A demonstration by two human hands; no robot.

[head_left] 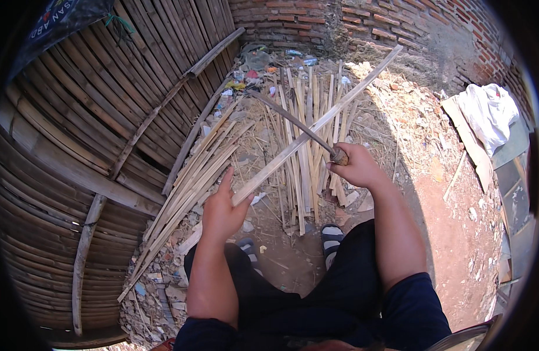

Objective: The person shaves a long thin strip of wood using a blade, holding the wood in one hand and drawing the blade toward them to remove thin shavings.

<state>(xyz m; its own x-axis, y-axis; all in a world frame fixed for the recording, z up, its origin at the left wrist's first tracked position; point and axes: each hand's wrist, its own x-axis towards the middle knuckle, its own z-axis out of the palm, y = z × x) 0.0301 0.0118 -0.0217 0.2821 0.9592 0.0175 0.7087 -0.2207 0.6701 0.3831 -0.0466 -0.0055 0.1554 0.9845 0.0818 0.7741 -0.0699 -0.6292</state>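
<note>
My left hand [221, 210] is closed round the lower part of a long, pale bamboo strip [357, 95], its index finger pointing forward. The strip slants up to the far right, and its near end comes out below the hand. In my right hand [360, 167] is the wooden handle of a long, dark-bladed knife [285, 112]. The blade points to the far left and crosses the strip near the middle; whether it is cutting in, I cannot tell. Beneath them lies a pile of split bamboo strips [306, 175] on the ground.
Another bundle of bamboo strips [190, 181] lies left, beside a slatted bamboo wall [123, 88]. Litter [257, 61] gathers before the brick wall [287, 20]. At the right are a white sack [487, 114] and a board [465, 140]. My sandalled feet are close below the pile.
</note>
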